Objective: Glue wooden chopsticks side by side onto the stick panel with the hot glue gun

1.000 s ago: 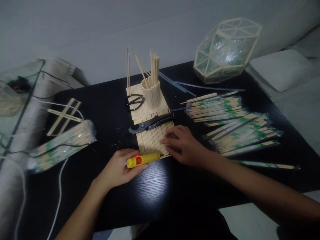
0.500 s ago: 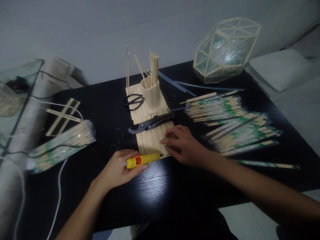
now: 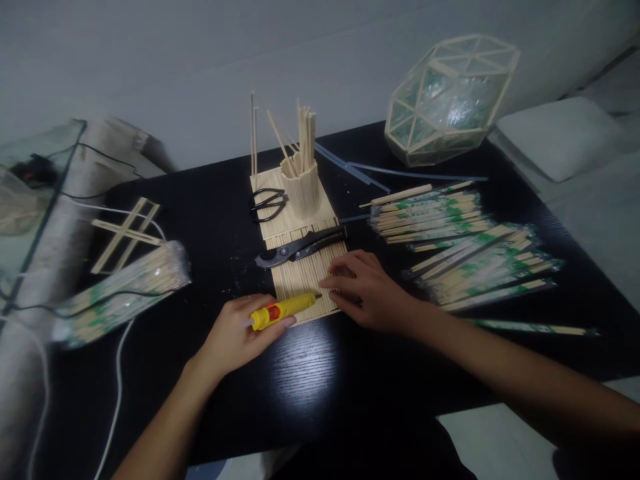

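Note:
My left hand (image 3: 235, 337) is wrapped round a yellow glue gun (image 3: 280, 311), whose dark nozzle points right over the near end of a mat of pale wooden sticks (image 3: 295, 283). My right hand (image 3: 367, 293) rests at the mat's right edge, fingers bent and apart, the tips over the sticks close to the nozzle. Nothing shows between those fingers. Across the mat lie black-handled cutters (image 3: 300, 248). Behind them a stick-built cup (image 3: 303, 193) full of loose sticks stands on a pale wooden board (image 3: 267, 180), with black-handled scissors (image 3: 269, 205) beside it.
Wrapped chopstick packs (image 3: 480, 267) spread over the right of the black table (image 3: 390, 373). Another bagged bundle (image 3: 125, 293) lies left, near crossed sticks (image 3: 127, 233) and a white cable (image 3: 119, 380). Clear glue sticks (image 3: 420, 172) and a faceted glass-like frame (image 3: 450, 100) are at the back.
The glue gun has lifted slightly and tilted, its nozzle moving a little up and left from the mat's near edge. My right hand has stayed almost where it was.

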Motion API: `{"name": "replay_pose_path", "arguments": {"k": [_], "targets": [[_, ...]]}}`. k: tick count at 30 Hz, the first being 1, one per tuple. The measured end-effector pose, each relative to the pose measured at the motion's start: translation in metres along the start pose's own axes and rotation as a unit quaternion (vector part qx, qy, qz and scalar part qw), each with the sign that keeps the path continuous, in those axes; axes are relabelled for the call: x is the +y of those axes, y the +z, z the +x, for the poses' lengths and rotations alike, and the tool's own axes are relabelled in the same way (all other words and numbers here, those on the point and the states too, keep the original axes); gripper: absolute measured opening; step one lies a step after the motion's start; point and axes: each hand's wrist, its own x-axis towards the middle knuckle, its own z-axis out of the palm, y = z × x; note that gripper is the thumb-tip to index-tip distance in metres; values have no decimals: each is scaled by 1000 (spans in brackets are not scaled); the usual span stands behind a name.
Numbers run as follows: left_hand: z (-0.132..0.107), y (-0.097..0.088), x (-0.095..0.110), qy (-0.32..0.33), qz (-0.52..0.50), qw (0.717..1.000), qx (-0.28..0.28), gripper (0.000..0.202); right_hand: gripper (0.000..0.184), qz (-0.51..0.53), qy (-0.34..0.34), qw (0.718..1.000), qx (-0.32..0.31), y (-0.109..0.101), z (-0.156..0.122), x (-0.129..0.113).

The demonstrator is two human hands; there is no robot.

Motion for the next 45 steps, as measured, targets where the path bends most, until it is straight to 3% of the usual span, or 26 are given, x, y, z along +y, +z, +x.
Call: {"name": "replay_pose_path", "arguments": {"k": [8,16,23,39,45], "targets": [[0,3,-1,-5,12,1000,16,31,23,2,3,1000,-5,-1,0,-1],[1,-1,3,42,-13,999,-21,29,21,0,6,1000,-3,-1,0,-1],[1,-1,2,42,-16,999,-29,26,21,0,4,1000,2,0,0,0],[0,7,-2,4,19,999,41,27,25,-5,-7,1000,8,1,1,0],[-1,0,0,19,3,997,74,19,23,3,-1,1000,7,0,1,0]]}}
